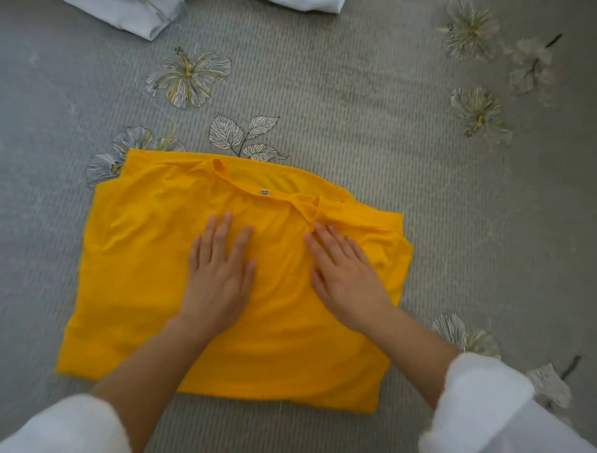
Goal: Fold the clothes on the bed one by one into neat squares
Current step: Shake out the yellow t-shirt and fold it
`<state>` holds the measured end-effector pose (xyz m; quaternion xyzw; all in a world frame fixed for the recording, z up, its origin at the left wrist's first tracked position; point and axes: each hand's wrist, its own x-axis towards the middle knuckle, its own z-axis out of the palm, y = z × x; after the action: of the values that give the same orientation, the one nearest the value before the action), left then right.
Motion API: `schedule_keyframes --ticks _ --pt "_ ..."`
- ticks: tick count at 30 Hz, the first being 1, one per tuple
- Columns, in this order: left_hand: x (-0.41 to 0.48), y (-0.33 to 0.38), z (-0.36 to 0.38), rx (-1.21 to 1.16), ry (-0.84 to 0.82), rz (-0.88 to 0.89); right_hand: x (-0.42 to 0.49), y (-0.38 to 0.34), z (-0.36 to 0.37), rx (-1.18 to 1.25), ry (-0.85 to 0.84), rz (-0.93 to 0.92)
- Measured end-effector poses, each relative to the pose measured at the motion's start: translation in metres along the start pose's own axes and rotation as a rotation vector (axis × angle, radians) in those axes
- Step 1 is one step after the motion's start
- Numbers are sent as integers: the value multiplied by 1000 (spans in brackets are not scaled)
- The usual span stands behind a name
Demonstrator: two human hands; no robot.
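A yellow shirt lies flat on the bed in the lower middle of the view, partly folded, with its neckline and small white label facing the far side. My left hand presses flat on the middle of the shirt, fingers straight and spread. My right hand lies flat beside it, fingertips touching the cloth just below the collar's right end. Both forearms reach in from white sleeves at the bottom corners.
The bed is covered by a grey sheet printed with pale flowers and leaves. Two white folded clothes lie at the far edge, one at the top left and one at the top middle.
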<state>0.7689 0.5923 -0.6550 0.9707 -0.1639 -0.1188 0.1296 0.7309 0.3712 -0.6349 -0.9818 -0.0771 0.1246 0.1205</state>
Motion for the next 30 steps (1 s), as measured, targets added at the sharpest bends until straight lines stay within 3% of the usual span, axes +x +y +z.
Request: schedule_keyframes --ticks 3,6,8,9,11,13,15,20,25,27,30 --pt "49 -7 -2 67 -2 -43 18 33 -3 -96 -7 23" --pt "83 -22 -13 90 21 -140 32 72 -22 32 104 467" --pt "91 -31 -19 70 33 -151 33 82 -30 130 269 597" --pt "92 -33 -20 60 37 -142 30 79 -30 131 311 551" --pt "87 -30 -18 60 58 -126 20 59 -20 89 284 269" --pt "83 -23 -11 53 78 -174 12 40 -2 -39 140 -111" --pt "83 -19 -4 42 77 -263 16 38 11 -151 -4 -254" --pt "91 -21 -3 48 92 -304 40 71 -1 -49 72 236" --pt "45 31 3 -98 168 -218 -2 62 2 -85 115 -43" --pt "4 70 17 -152 97 -103 -17 74 6 -40 110 41" --pt "-55 127 42 -180 -47 156 -22 89 -7 254 246 379"
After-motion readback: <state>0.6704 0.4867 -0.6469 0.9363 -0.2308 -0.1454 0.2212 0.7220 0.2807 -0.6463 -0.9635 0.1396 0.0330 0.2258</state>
